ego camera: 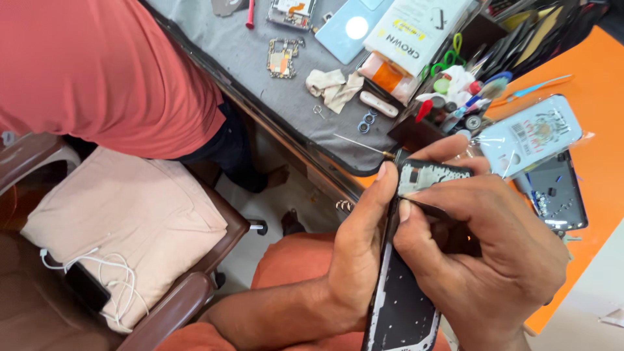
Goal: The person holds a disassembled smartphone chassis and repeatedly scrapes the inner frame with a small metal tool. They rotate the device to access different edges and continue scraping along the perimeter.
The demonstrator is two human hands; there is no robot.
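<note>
Gripping the opened phone frame (403, 286) edge-on with my left hand (357, 253), thumb along its side. My right hand (487, 260) pinches a thin tool (426, 207) against the frame's top. Beyond the frame: grey mat (260, 58) with a circuit board (285, 57), crumpled cloth (335, 88); a red-shirted person (104, 71) beside.

bare hands (416, 253), bare forearms, orange trousers (292, 266)

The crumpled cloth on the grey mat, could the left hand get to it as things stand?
Probably not at once: the left hand is wrapped around the phone frame, so it is occupied. Otherwise the crumpled cloth lies uncovered on the grey mat, nothing over it.
</note>
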